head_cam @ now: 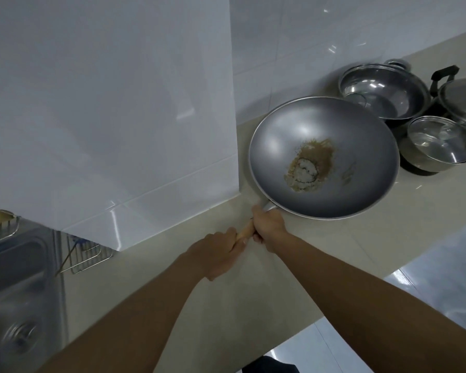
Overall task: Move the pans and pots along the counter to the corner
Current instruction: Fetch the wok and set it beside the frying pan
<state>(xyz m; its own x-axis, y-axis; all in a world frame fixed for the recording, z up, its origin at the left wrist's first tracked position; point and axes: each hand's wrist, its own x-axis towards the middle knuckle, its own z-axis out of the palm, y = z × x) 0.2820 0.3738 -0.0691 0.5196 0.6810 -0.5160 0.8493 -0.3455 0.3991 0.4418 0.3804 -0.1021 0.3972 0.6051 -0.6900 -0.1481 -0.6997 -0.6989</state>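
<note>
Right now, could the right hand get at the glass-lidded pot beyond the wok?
Probably not yet: the right hand grips the handle of the wok, as does the left hand, and the wok lies between it and the glass-lidded pot. Freed, it could likely go round over the counter.

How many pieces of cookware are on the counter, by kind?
Wok: 1
Open bowl: 1
Lidded pots: 2, one with a glass lid, one with a steel lid
Total: 4
A knob behind the bowl is unclear, so not counted.

Both hands, left and right, grip the wok's wooden handle.
</note>
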